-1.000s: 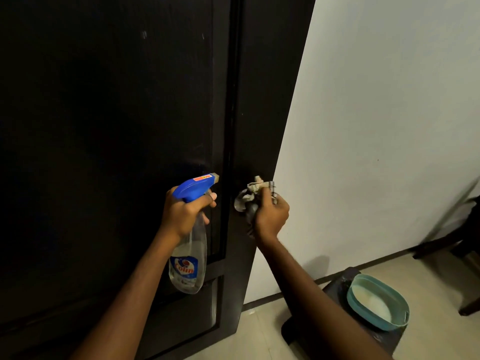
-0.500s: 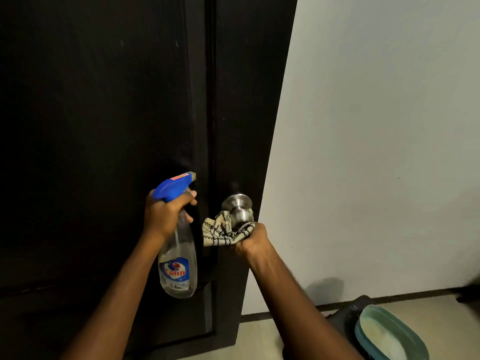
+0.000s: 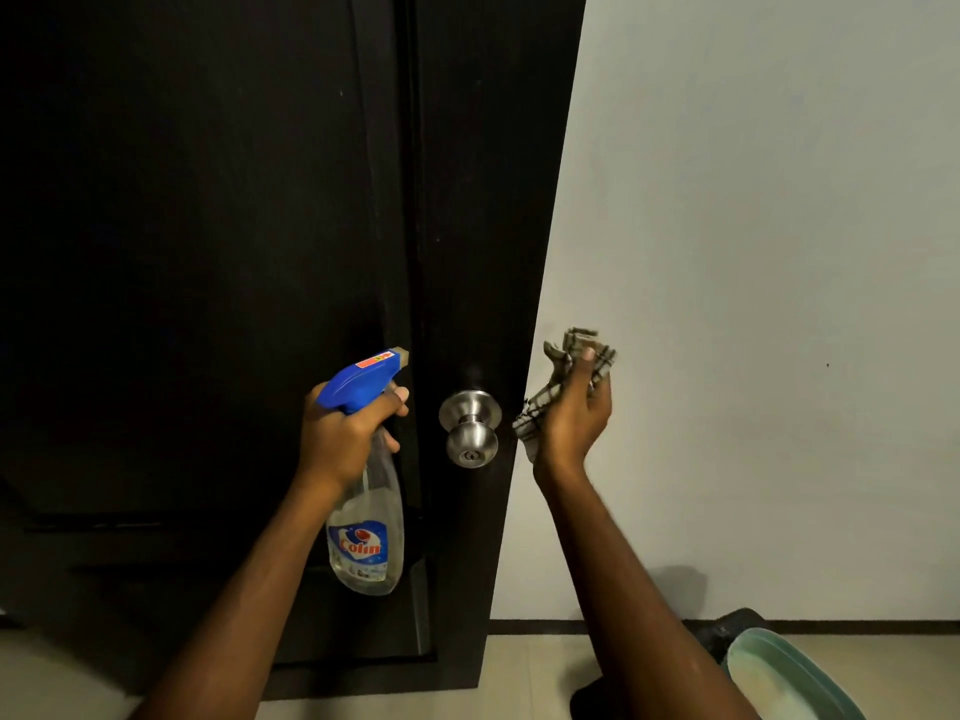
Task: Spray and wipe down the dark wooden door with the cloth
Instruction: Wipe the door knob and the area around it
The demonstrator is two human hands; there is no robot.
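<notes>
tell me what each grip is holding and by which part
Left grip: the spray bottle, held round its neck just below the blue trigger head. Right grip: the checked cloth, bunched in the palm under the thumb.

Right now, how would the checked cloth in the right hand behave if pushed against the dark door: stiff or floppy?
Probably floppy: the beige checked cloth is bunched in the right hand, with one end hanging beside the wrist. Likely light, since curled fingers hold it. It may crumple unless pressed flat.
</notes>
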